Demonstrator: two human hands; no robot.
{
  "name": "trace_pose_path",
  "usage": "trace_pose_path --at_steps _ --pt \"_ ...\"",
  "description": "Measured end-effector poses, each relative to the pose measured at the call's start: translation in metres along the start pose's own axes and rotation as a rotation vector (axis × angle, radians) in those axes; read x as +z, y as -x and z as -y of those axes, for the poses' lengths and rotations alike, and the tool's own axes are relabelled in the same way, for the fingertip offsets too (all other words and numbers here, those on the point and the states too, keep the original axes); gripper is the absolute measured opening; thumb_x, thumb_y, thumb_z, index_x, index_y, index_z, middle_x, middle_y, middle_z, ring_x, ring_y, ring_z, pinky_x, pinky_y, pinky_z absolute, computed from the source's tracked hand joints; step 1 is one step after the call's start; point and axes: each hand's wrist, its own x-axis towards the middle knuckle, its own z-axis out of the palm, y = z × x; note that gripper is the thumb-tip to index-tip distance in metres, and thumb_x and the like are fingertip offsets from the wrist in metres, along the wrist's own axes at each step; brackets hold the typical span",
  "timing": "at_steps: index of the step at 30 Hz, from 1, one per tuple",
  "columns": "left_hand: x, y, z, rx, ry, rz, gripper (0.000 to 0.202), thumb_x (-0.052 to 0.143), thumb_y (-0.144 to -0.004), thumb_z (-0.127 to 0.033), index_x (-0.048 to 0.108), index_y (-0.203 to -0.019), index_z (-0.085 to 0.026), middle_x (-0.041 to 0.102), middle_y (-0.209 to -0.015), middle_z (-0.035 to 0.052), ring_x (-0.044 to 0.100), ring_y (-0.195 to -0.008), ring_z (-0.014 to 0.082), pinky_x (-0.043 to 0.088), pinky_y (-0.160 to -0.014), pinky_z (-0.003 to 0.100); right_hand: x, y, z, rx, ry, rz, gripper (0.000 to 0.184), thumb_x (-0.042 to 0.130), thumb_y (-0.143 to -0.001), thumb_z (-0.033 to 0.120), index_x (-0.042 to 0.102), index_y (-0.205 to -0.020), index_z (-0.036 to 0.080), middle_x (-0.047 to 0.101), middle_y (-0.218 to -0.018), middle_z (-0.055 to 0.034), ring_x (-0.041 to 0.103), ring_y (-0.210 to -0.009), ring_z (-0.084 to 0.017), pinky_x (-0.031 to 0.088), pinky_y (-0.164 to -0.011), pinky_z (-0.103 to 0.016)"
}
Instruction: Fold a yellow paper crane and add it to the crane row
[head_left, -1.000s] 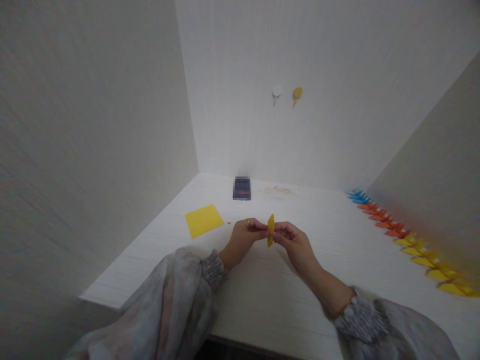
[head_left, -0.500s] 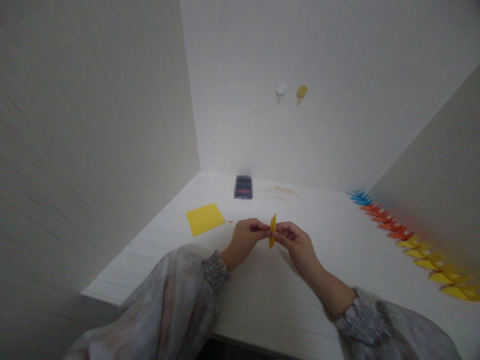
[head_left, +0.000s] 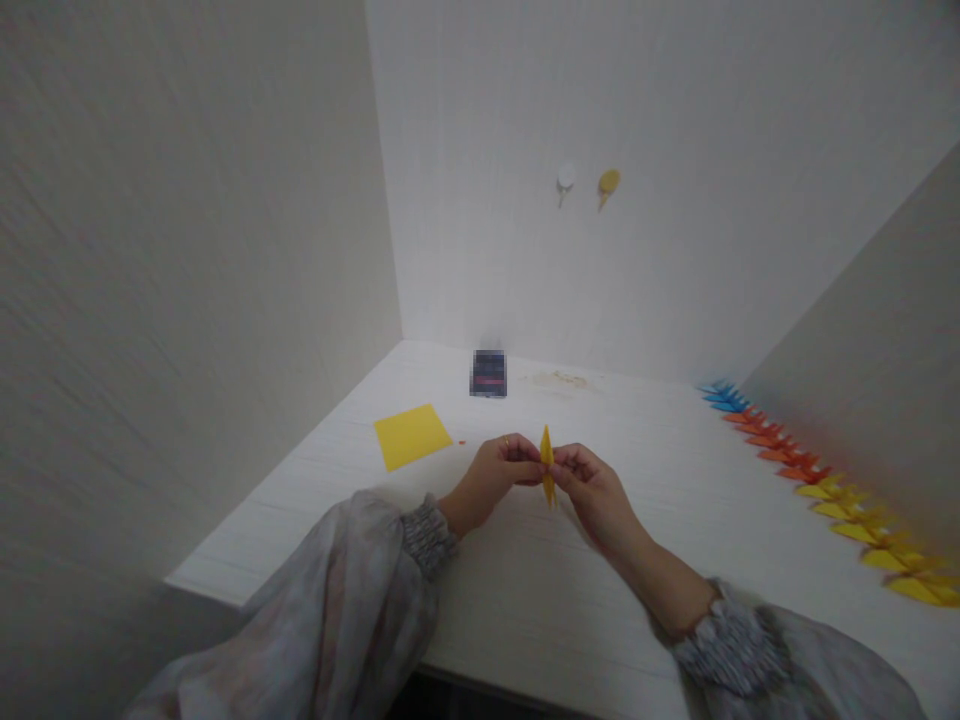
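Observation:
A narrow piece of folded yellow paper (head_left: 547,445) stands upright between my hands, above the white table. My left hand (head_left: 501,474) pinches it from the left side with thumb and fingers; a ring shows on one finger. From the right, my right hand (head_left: 592,482) grips the same paper between thumb and forefinger, its other fingers curled. The finer folds are too small to make out. To the left of my left hand, a flat yellow sheet of paper (head_left: 412,437) lies on the table.
Along the right wall runs a row of folded paper figures: blue (head_left: 724,395), orange (head_left: 776,445) and yellow (head_left: 862,525). A blurred dark device (head_left: 489,374) stands near the back wall. A tiny orange scrap (head_left: 462,442) lies beside the sheet. Two hooks (head_left: 608,183) hang on the wall.
The folded paper has turned slightly in my fingers and its lower end now reaches further down, looking split. My hands stay almost in place; the view has shifted a little.

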Motion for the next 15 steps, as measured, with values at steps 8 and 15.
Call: trace_pose_path --at_steps 8,15 --pt "0.0004 0.0016 0.0045 0.183 -0.255 -0.046 0.020 0.065 -0.062 -0.030 0.057 -0.069 -0.013 0.058 -0.064 0.0003 0.052 -0.060 0.0096 0.042 -0.060 0.024 0.0017 -0.0016 0.0003 -0.007 -0.002 -0.051 0.017 0.065 -0.065 0.031 0.055 -0.073 0.020 0.054 -0.069 0.0007 0.050 -0.065 -0.012 0.040 -0.061 -0.025" --pt "0.0029 0.0027 0.0021 0.122 -0.130 0.025 0.024 0.069 -0.056 -0.026 0.058 -0.072 -0.012 0.061 -0.068 0.0009 0.055 -0.063 0.0101 0.043 -0.066 0.026 0.0005 -0.0016 -0.0001 0.011 -0.031 -0.066 0.019 0.065 -0.065 0.032 0.053 -0.071 0.019 0.052 -0.065 0.0008 0.048 -0.060 -0.012 0.038 -0.056 -0.025"
